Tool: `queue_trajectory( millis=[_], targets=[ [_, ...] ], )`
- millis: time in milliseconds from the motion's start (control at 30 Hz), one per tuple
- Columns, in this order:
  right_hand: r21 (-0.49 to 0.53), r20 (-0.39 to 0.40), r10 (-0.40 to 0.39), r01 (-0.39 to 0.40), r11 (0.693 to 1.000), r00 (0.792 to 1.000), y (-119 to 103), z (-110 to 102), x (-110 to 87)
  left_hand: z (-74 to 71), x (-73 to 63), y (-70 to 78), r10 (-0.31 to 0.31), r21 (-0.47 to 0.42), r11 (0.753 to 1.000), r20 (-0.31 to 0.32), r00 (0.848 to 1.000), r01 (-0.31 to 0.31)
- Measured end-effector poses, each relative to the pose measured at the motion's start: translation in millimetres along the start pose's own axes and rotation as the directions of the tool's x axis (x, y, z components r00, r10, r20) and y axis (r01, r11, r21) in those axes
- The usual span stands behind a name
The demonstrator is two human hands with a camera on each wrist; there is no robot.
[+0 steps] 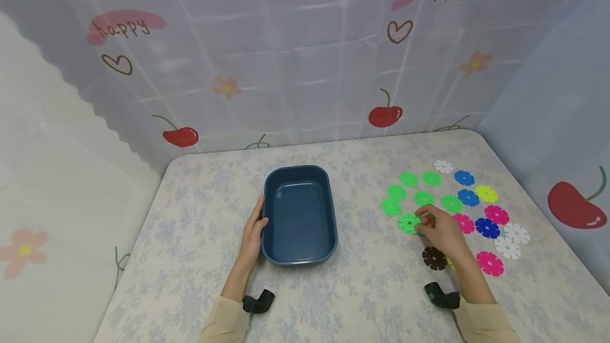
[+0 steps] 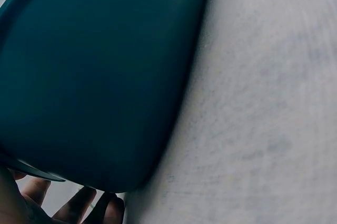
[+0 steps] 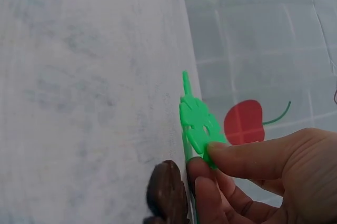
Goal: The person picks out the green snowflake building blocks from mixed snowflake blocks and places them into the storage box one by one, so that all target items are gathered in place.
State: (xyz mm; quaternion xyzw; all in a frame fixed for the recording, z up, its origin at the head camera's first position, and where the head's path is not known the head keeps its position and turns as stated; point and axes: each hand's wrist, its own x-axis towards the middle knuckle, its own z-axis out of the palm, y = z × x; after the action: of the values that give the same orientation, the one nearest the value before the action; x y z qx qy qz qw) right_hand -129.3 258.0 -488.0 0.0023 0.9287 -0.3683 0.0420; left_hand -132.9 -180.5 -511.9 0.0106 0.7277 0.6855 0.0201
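Right hand [image 1: 440, 231]: pinching a green disc [image 1: 407, 223] right of the blue tray [image 1: 299, 226]
Left hand [image 1: 253, 234]: resting nearly straight fingers [image 1: 257, 210] along the tray, partly hiding in its wrist view
Yellow piece [image 1: 450, 264]: lying mostly hidden behind the right forearm [image 1: 472, 282]

- The blue tray [image 1: 299, 221] runs past the left wrist view's top and left edges; the right wrist view catches one corner.
- At the tray's left side, the left hand [image 1: 252, 234] covers some of the outer wall, and the left wrist view crops it.
- Well right of the tray, the right hand [image 1: 440, 231] hides one edge of a green disc [image 1: 408, 223].
- Right of the tray, a yellow disc [image 1: 450, 263] lies mostly behind the right wrist. Its brown neighbour [image 1: 434, 258] — blurred — gets cropped in the right wrist view.
- Farthest right of the tray, two white discs [image 1: 508, 248] overlap — I can't tell which is uppermost.
- Nearer than the tray, both sleeves [image 1: 226, 322] are cut off.
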Motion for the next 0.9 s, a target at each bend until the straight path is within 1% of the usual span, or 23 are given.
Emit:
queue_trajectory(
  millis=[167, 367, 633, 733, 800, 867, 900],
  targets=[
    [0.072, 0.038, 0.022, -0.024, 0.997, 0.999, 3.7, -2.3, 0.5, -0.2, 0.3, -5.4, 0.026, 0.011, 1.000, -0.003, 1.000, -0.026],
    [0.110, 0.071, 0.071, -0.079, 0.991, 0.995, 2.2, -4.4, -0.5, 0.1, -0.4, -5.5, 0.032, 0.016, 0.999, -0.006, 0.999, -0.032],
    [0.229, 0.107, 0.128, -0.150, 0.962, 0.986, -4.5, -6.4, 0.8, -1.7, -0.3, -5.5, 0.030, 0.017, 0.999, -0.007, 1.000, -0.030],
    [0.240, 0.111, 0.129, -0.153, 0.959, 0.985, -9.5, -9.7, 2.5, -1.8, 0.1, -5.7, 0.033, 0.019, 0.999, -0.004, 0.999, -0.033],
    [0.251, 0.108, 0.109, -0.134, 0.959, 0.988, -13.9, -12.5, 4.0, -1.6, 0.0, -5.2, 0.041, 0.018, 0.999, -0.001, 0.999, -0.041],
    [0.252, 0.097, 0.078, -0.100, 0.963, 0.992, -19.0, -16.2, 6.1, -0.5, -2.5, 3.1, 0.029, 0.012, 0.999, 0.003, 1.000, -0.030],
    [0.255, 0.093, 0.064, -0.085, 0.963, 0.994, -22.0, -17.9, 7.4, -0.5, -2.4, 2.9, 0.032, 0.013, 0.999, 0.004, 0.999, -0.032]
  ],
)
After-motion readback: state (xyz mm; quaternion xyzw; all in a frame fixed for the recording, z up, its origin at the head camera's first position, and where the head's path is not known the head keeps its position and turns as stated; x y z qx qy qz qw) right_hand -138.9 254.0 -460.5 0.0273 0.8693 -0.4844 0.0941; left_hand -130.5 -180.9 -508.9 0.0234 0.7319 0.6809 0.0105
